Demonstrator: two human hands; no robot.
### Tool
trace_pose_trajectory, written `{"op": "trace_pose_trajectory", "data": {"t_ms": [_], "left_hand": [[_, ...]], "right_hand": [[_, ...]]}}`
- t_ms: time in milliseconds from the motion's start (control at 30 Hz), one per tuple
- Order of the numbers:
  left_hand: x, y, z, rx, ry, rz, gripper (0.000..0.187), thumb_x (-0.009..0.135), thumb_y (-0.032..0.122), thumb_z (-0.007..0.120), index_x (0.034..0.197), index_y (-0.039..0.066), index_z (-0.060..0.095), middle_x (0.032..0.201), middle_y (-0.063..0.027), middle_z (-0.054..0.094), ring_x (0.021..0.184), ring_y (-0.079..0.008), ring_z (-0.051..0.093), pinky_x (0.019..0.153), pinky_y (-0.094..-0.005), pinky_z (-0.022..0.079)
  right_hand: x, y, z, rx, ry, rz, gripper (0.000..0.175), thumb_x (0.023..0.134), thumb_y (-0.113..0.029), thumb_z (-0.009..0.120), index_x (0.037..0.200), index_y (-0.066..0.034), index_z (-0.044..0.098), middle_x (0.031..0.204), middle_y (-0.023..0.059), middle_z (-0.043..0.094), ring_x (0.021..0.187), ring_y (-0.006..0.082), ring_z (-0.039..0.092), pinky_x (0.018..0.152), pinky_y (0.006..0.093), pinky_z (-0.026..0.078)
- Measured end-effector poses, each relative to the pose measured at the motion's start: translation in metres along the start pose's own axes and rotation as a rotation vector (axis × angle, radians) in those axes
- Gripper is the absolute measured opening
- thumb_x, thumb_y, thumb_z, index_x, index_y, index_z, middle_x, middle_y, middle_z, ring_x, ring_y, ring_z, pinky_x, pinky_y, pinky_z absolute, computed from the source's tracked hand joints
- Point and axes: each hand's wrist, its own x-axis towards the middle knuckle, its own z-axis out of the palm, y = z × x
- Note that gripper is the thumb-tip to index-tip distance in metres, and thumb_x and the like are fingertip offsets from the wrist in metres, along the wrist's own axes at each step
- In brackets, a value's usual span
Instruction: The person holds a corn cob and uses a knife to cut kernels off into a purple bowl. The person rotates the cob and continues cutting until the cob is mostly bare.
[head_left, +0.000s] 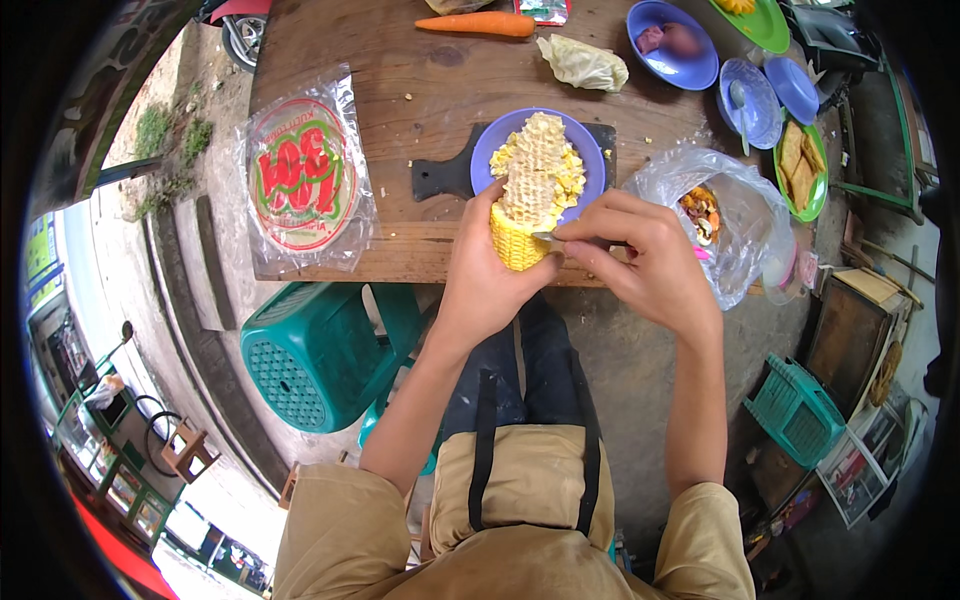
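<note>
My left hand (491, 262) grips an ear of corn (525, 206) near its lower end, tilted over a blue plastic bowl (484, 157). Most of the cob's upper face is bare of kernels, while yellow rows remain at the end close to me. In my right hand (637, 251) is a small knife, most of it hidden by my fingers; its blade (543, 235) touches the corn at the edge of the kernels. Cut corn kernels (571, 176) lie in the bowl. Beneath the bowl is a dark cutting board (442, 171) with a handle.
On the wooden table (420, 82) are a carrot (476, 24), a cabbage piece (583, 64) and a printed plastic bag (304, 176). To the right lie a blue bowl with meat (664, 41), an open clear bag (739, 202) and a green plate of fried pieces (801, 166). A green stool (322, 360) stands front left.
</note>
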Motion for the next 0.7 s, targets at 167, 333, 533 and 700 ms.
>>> {"op": "trace_pose_trajectory", "data": {"t_ms": [167,333,533,700], "left_hand": [[-0.0023,0.0,0.0002,-0.032,-0.013,-0.016,0.088,0.078,0.011,0.088,0.151,-0.009,0.044,0.139,-0.0229,0.06,0.131,-0.0311,0.062,0.112,-0.0425,0.049],[-0.003,0.0016,-0.0013,-0.083,-0.039,-0.053,0.087,0.079,0.009,0.088,0.151,-0.009,0.042,0.14,-0.0208,0.059,0.131,-0.029,0.061,0.113,-0.0417,0.049],[-0.0032,0.0015,-0.0062,-0.025,-0.081,-0.056,0.089,0.078,0.01,0.088,0.153,-0.008,0.042,0.143,-0.0216,0.054,0.136,-0.0315,0.057,0.116,-0.0423,0.046],[-0.0037,0.0028,-0.0069,0.009,-0.104,-0.061,0.091,0.077,0.01,0.088,0.153,-0.007,0.041,0.144,-0.022,0.053,0.137,-0.0352,0.056,0.117,-0.044,0.044]], "right_hand": [[-0.0005,0.0013,-0.0006,0.008,-0.008,-0.008,0.016,0.09,-0.007,0.081,0.105,-0.0043,0.083,0.095,0.0138,0.075,0.081,0.0315,0.075,0.071,0.0396,0.059],[-0.0015,0.0042,0.0009,0.013,-0.006,-0.008,0.016,0.089,-0.007,0.081,0.105,-0.0039,0.083,0.094,0.0133,0.075,0.081,0.0303,0.075,0.07,0.0392,0.06],[-0.0043,0.0032,-0.0003,0.017,-0.013,0.039,0.017,0.089,-0.007,0.082,0.105,-0.0037,0.083,0.094,0.0131,0.076,0.082,0.0304,0.075,0.071,0.0396,0.061],[-0.0022,0.0092,0.002,0.044,-0.01,-0.025,0.016,0.089,-0.008,0.081,0.104,-0.003,0.083,0.094,0.0135,0.076,0.081,0.0311,0.074,0.072,0.0397,0.06]]}}
